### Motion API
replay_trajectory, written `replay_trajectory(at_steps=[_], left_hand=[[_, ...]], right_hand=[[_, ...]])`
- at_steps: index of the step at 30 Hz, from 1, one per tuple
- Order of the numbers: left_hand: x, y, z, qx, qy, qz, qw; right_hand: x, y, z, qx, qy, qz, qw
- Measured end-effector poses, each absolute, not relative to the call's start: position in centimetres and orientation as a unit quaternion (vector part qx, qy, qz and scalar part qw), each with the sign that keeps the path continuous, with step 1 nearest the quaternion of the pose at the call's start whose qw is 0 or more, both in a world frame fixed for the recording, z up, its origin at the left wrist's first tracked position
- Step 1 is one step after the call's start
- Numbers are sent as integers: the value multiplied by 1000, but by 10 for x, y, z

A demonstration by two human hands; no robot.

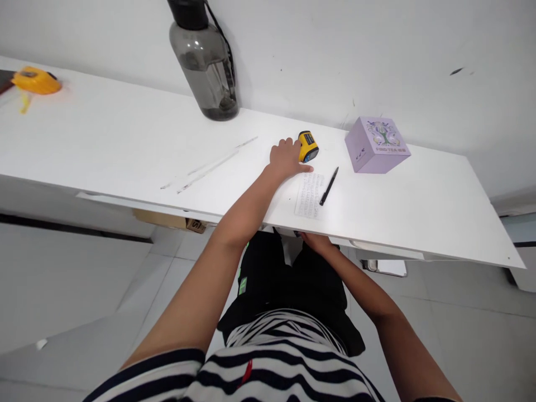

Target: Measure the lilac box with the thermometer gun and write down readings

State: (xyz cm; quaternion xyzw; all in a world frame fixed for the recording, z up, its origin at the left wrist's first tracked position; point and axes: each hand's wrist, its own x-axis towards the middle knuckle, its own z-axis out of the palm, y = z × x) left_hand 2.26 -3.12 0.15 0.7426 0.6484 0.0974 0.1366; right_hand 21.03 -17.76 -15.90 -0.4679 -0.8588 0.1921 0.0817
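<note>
My left hand (286,158) rests on the white table, its fingers curled around a yellow and black handheld device (309,146); the gripped part is hidden by the hand. The thumb reaches out over the top of a sheet of paper with handwriting (309,196). To the right of that paper lies a black pen (329,186). Below the table's front edge, close to my lap, is my right hand (319,242). Its fingers are mostly covered by the tabletop, so what they hold, if anything, does not show.
A grey transparent bottle (207,72) with a black lid stands against the wall. Right of the paper sits a purple tea box (374,146). At the far left is a yellow tape measure-like tool (37,80). The white tabletop (439,206) ends at the right; a cardboard box (161,219) shows beneath.
</note>
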Motion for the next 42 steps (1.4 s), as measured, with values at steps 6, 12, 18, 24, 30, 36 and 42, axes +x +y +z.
replay_trajectory(at_steps=[6, 12, 18, 24, 30, 36, 42], left_hand=[[24, -32, 6, 741, 655, 76, 129], [24, -33, 5, 740, 659, 71, 116], [23, -32, 5, 740, 661, 83, 97], [24, -33, 7, 738, 662, 78, 102], [25, -33, 7, 739, 661, 82, 103], [26, -33, 9, 730, 671, 77, 100], [26, -33, 9, 722, 681, 78, 95]], right_hand=[[228, -242, -86, -277, -938, 14, 207], [240, -172, 0, -401, -891, -114, 181], [241, -88, 8, -400, -905, -130, -61], [246, -81, -12, -388, -913, -128, -5], [256, -85, -22, -434, -879, -125, 152], [265, -75, -19, -502, -786, -142, 331], [283, -56, 1, -563, -752, -131, 317]])
